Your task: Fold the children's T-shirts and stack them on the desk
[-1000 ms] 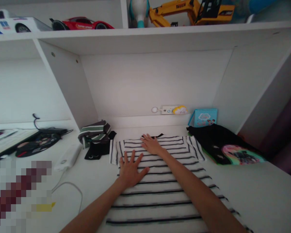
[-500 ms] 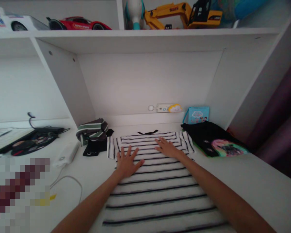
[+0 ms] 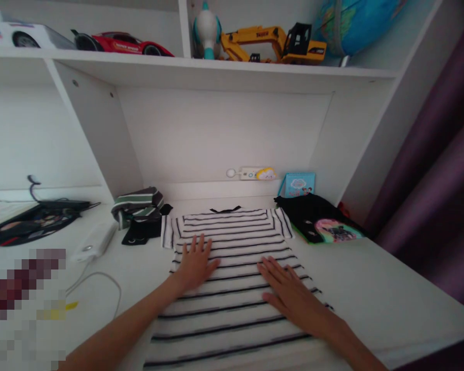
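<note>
A white T-shirt with black stripes (image 3: 232,242) lies spread on the white desk, its collar toward the back wall and its lower part running out of view at the bottom. My left hand (image 3: 195,265) rests flat on its left side below the sleeve, fingers spread. Lower down on the right side, my right hand (image 3: 288,291) lies with fingers stretched out on the fabric. Neither hand grips the cloth. Right of the shirt's sleeve sits a folded black garment (image 3: 301,214) with a colourful print. A striped green and grey cloth (image 3: 137,203) lies to the left, by a small black cloth (image 3: 141,232).
A blue desk calendar (image 3: 300,184) and a power socket with a cloud-shaped light (image 3: 266,173) are at the back. A white power strip (image 3: 96,242) with a cable lies left. Above, a shelf (image 3: 232,69) holds a toy excavator (image 3: 270,44), a red car (image 3: 123,43) and a globe (image 3: 355,26).
My right hand has slid down the shirt toward me, from near the right shoulder to its middle. The left hand stays at about the same spot on the cloth. The camera view has shifted slightly.
</note>
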Motion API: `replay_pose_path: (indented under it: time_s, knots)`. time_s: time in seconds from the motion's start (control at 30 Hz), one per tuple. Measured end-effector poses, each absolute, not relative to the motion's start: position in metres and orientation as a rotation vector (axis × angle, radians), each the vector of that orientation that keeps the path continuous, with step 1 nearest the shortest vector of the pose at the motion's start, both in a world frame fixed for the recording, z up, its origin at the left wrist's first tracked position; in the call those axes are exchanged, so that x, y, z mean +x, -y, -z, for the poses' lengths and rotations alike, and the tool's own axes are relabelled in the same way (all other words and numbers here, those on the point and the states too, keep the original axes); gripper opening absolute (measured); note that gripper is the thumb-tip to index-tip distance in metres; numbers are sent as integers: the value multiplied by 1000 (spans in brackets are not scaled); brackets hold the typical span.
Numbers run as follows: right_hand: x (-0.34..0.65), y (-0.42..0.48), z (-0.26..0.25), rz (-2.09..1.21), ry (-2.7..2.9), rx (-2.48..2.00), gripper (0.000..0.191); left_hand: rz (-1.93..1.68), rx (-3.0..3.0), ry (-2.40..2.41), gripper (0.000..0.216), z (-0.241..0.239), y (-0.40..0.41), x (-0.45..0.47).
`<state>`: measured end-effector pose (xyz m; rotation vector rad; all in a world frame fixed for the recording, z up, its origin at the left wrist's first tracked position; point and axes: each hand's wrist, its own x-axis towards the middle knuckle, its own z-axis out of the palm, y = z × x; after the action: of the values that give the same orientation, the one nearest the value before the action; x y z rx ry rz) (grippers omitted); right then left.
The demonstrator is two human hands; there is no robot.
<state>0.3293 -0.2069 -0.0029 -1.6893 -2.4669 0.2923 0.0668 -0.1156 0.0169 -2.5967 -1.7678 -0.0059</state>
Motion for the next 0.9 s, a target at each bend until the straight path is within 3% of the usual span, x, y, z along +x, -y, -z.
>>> replay_pose_path:
  time_s: [0.2, 0.4, 0.63, 0.9]
  knots:
    - [367, 237, 32, -255, 2188, -1925, 62, -107, -2963, 1632, 69, -26, 203, 36]
    - [380, 245, 44, -244, 2169, -1972, 64, -57, -2952, 1691, 66, -16, 215, 14]
    - [378, 178, 6, -388, 2269, -1953, 67, 32, -2804, 1750, 67, -40, 127, 41]
    - [336, 36, 11, -257, 2190, -2127, 62, 42, -2483, 2016, 69, 9, 2, 69]
